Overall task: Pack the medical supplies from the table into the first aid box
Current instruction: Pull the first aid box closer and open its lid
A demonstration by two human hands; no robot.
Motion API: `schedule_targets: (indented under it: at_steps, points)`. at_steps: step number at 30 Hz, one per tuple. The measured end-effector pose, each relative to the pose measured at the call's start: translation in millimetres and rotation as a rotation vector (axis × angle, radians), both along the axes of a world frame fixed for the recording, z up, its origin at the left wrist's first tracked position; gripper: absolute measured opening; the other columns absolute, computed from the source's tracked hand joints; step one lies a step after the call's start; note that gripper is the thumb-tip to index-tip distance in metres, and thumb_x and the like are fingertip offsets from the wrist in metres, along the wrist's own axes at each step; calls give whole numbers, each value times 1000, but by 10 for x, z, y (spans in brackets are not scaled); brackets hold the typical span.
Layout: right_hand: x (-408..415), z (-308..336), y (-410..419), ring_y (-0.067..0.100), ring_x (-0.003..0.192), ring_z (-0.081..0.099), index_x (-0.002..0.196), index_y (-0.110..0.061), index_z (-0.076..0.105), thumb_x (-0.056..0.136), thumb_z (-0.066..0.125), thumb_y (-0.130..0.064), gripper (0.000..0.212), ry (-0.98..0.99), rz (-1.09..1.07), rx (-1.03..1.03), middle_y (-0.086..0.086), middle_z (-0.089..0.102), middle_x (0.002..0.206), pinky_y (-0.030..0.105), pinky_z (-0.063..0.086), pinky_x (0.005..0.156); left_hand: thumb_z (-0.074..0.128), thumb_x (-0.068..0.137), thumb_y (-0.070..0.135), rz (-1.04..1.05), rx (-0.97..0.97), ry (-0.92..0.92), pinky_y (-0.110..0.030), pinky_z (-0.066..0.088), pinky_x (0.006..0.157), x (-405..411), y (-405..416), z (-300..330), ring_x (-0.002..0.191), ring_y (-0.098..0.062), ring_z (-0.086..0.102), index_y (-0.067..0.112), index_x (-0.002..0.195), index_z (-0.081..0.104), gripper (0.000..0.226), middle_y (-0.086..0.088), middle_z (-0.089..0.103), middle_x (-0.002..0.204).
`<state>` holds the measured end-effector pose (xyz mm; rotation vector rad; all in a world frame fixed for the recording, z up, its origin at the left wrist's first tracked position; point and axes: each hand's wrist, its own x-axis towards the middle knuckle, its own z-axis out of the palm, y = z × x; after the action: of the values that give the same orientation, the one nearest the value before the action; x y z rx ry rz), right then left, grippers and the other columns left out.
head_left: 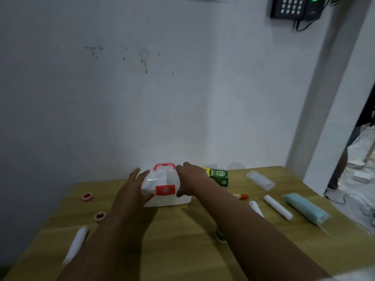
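Here, nearest me on the table, a white tube lies toward the near left corner, blurred. A small bottle peeks out from under my right forearm, mostly hidden. Farther in on the left side sit two small red-rimmed caps, one beyond the other, well apart from the tube.

Toward the right edge I see a pack of pale blue masks, a white roll just beside it, and a white stick partly covered by my arm. A little red and yellow item lies just beyond those; I cannot tell what it is.

In the middle of the table stands the box, white with a red handle and a red cross latch, its lid down. My left hand holds its left side, fingers spread along the lid and thumb curled against the front. My right hand grips the right side, fingers over the top by the handle, thumb at the front.

Along the far edge, a green carton sits just right of the box, and a clear case lies farther right.
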<state>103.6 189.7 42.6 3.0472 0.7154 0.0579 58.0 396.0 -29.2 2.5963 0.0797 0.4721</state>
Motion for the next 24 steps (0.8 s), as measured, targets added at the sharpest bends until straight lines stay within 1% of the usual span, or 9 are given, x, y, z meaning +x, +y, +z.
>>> schedule_targets:
  at_steps: [2,4,7,10,14,17,20,21,24]
  points:
    - [-141,-39,-39,33,126,52,145,-12,45,76,84,-49,88,-109,22,-48,14,51,138,48,49,97,82,83,38,0,15,-1,-50,47,103,-144,-34,14,143,-30,40,27,156,38,86,-2,22,167]
    - [-289,-125,-78,33,128,49,145,-13,44,78,81,-53,86,-230,98,-77,13,49,141,50,48,98,81,82,43,11,44,-5,-49,48,100,-297,-62,29,142,-29,41,30,155,38,86,0,24,166]
    - [-500,-275,-111,34,122,55,145,-17,37,77,82,-48,87,-293,174,-88,13,49,141,51,51,93,83,75,49,2,69,-45,-49,47,100,-479,-81,1,142,-27,37,31,150,42,86,1,29,163]
    - [-644,-364,-110,35,118,56,143,-18,34,78,81,-44,84,-338,181,-83,16,49,138,49,53,88,86,70,48,-35,-2,-43,-45,48,98,-586,-110,-22,143,-23,37,31,146,43,89,5,24,165]
    - [-703,-410,-110,37,118,55,143,-19,30,79,78,-40,82,-338,191,-52,17,47,137,49,52,88,89,68,46,-44,-77,-40,-41,48,98,-620,-158,-38,141,-24,40,28,148,40,95,5,22,167]
    - [-708,-422,-71,40,126,50,146,-20,24,76,84,-45,96,-298,165,-89,19,42,144,55,50,96,91,69,40,-35,-86,-52,-44,50,100,-607,-187,-85,140,-27,42,27,148,39,96,4,22,167]
    - [-697,-454,10,42,130,47,146,-20,22,79,83,-31,91,-299,117,-85,21,39,147,61,45,102,92,69,36,-37,-91,-85,-44,50,99,-574,-181,-135,141,-27,42,26,149,40,96,3,22,167]
    - [-696,-463,25,42,130,47,147,-20,22,80,82,-30,90,-298,109,-84,21,39,147,62,44,103,92,69,37,-39,-89,-98,-44,49,99,-568,-176,-146,141,-27,41,26,149,39,97,3,22,167]
    - [-691,-423,21,41,125,51,146,-20,24,79,79,-43,90,-275,140,-89,20,42,145,59,48,98,94,65,42,-51,-100,-96,-47,47,103,-550,-148,-181,146,-27,35,28,154,31,110,3,19,168]
